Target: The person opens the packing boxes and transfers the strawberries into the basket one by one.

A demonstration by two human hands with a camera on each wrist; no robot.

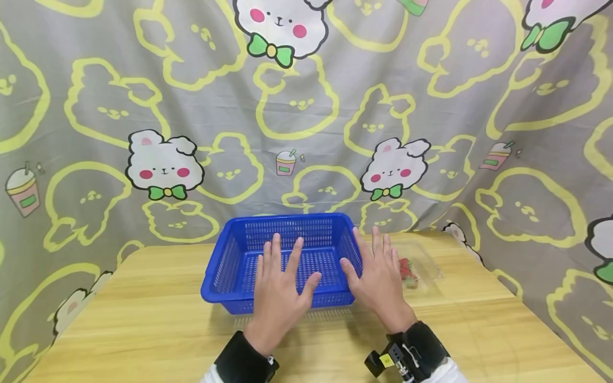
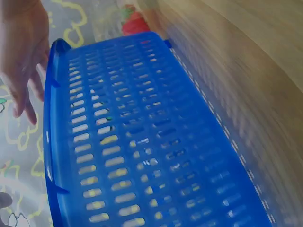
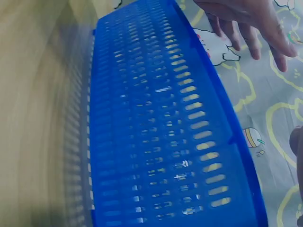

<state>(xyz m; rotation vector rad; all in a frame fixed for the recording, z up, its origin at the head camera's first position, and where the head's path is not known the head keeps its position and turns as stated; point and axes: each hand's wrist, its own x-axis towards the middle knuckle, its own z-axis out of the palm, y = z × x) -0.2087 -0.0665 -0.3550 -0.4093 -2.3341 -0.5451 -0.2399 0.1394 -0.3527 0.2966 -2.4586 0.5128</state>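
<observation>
A blue slotted plastic basket [image 1: 287,276] stands upright on the wooden table, seen from its near side in both wrist views. My left hand [image 1: 282,287] is above its near rim with the fingers spread and straight. The right hand [image 1: 378,276] is over the basket's right end, also with straight fingers. I cannot tell whether either hand touches the rim. In the left wrist view the right hand [image 2: 23,56] shows past the rim; in the right wrist view the left hand [image 3: 251,23] does. Both palms face away from the head camera.
Right of the basket lies a clear plastic tray [image 1: 426,260] with red, strawberry-like pieces [image 1: 407,271] in it, partly hidden by the right hand. A grey patterned curtain [image 1: 306,122] encloses the back and sides of the table [image 1: 158,319].
</observation>
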